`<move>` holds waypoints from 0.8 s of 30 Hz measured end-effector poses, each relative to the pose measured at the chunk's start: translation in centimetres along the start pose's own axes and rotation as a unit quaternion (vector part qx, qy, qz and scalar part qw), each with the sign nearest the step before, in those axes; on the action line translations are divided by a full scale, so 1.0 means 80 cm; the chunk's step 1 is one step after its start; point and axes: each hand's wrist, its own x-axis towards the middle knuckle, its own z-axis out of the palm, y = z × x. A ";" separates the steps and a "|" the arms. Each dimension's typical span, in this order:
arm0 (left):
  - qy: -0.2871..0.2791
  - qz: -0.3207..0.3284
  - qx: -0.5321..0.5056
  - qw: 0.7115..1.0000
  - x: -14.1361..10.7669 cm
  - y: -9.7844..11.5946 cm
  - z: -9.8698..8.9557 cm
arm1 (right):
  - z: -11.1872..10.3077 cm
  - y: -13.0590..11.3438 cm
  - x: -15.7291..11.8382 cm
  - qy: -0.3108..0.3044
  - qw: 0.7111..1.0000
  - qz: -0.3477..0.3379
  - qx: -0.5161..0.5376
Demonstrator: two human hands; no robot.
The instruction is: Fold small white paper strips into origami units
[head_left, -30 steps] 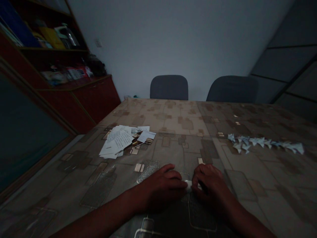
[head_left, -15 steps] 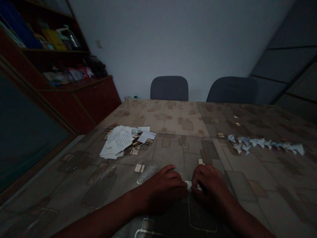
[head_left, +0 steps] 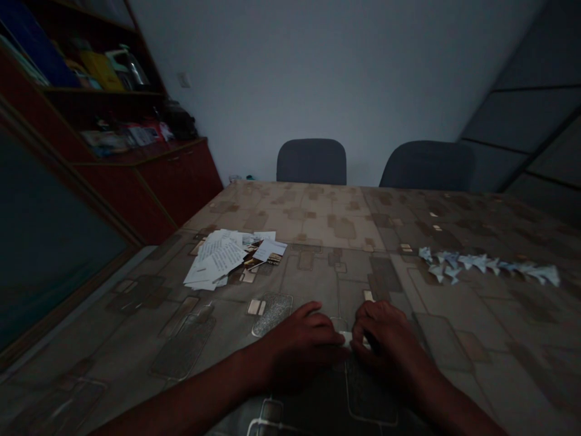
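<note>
Currently your left hand (head_left: 304, 340) and right hand (head_left: 385, 339) both grip a small white piece (head_left: 347, 338), fingers closed on it from either side; most of it is hidden, so you cannot tell its shape. It sits nearer to you than the pile of printed papers (head_left: 218, 259) and to that pile's right, low over the patterned tablecloth (head_left: 313, 281). Well to the pile's right lies a row of pale, pointed shapes (head_left: 477, 263); beyond the pile stand two grey chairs (head_left: 311, 161).
</note>
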 end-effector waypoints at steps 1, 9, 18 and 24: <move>0.002 0.001 -0.002 1.000 0.000 0.000 0.000 | 0.000 0.000 0.000 -0.001 1.000 0.001 0.000; 0.010 0.012 -0.008 1.000 0.006 0.003 -0.008 | -0.002 -0.002 0.001 -0.005 1.000 -0.002 -0.007; 0.010 -0.008 0.015 1.000 0.003 0.007 0.000 | -0.005 0.009 -0.003 -0.026 0.999 0.018 0.026; 0.003 -0.009 0.030 1.000 0.002 0.011 -0.004 | -0.006 0.009 -0.007 -0.012 0.995 0.056 0.079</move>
